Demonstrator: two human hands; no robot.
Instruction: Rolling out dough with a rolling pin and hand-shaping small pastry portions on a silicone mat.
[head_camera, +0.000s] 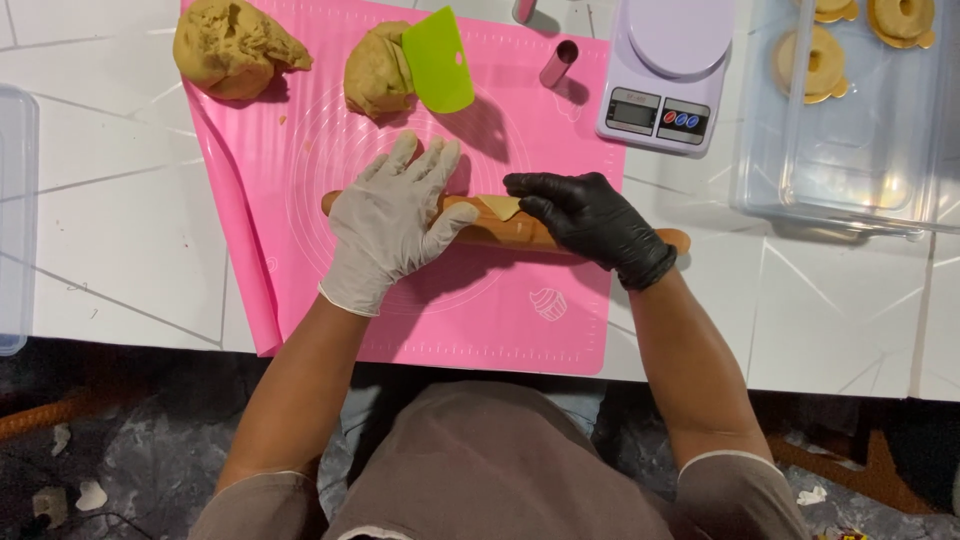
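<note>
Crosswise, the rolling pin (505, 228) lies under both hands' fingers (425, 165).

rolling pin (520, 232) middle under hands, clear tray (850, 150) cropped (right edge)

Wooden rolling pin (520, 232) lying crosswise on pink mat, thin dough piece (500, 207) under it, mid-mat.
</note>
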